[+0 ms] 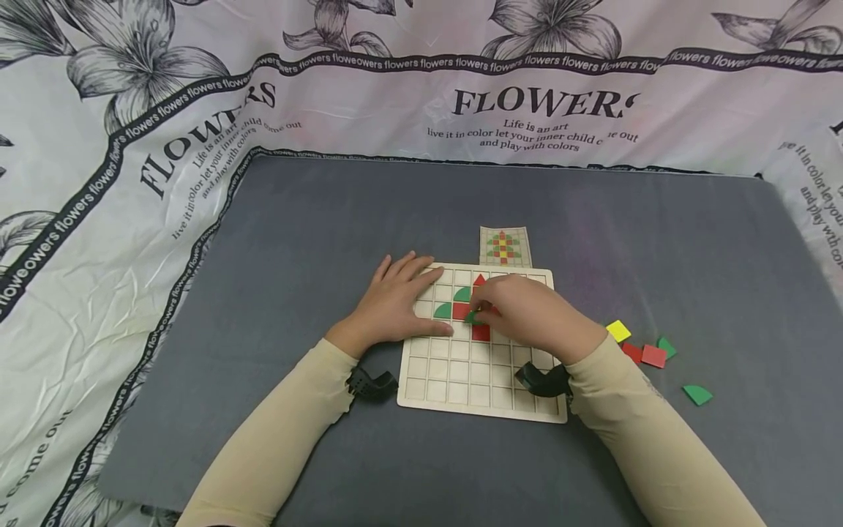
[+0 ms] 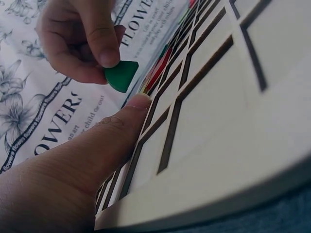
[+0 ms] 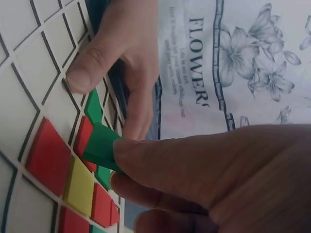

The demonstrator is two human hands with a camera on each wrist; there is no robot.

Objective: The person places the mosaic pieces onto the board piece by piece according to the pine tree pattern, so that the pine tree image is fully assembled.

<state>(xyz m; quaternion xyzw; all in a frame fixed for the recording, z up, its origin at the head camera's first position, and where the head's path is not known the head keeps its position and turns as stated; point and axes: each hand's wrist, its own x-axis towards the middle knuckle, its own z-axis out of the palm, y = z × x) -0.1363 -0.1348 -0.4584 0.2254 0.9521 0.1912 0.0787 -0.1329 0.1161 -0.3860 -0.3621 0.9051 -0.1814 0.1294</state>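
A pale wooden grid board lies on the grey table. My left hand rests along its left edge, fingers spread and thumb lying on the squares. Over the board's upper middle, my right hand pinches a green quarter-round tile between thumb and finger, tilted and held above the grid. Set in the grid are red square tiles, a yellow tile, green quarter-rounds and a red triangle at the top. From the head view, my right hand hides some of these tiles.
A small printed pattern card sits at the board's far edge. To the right of the board lie loose tiles: a yellow square, red squares and green quarter-rounds. Flower-printed cloth hangs behind the table.
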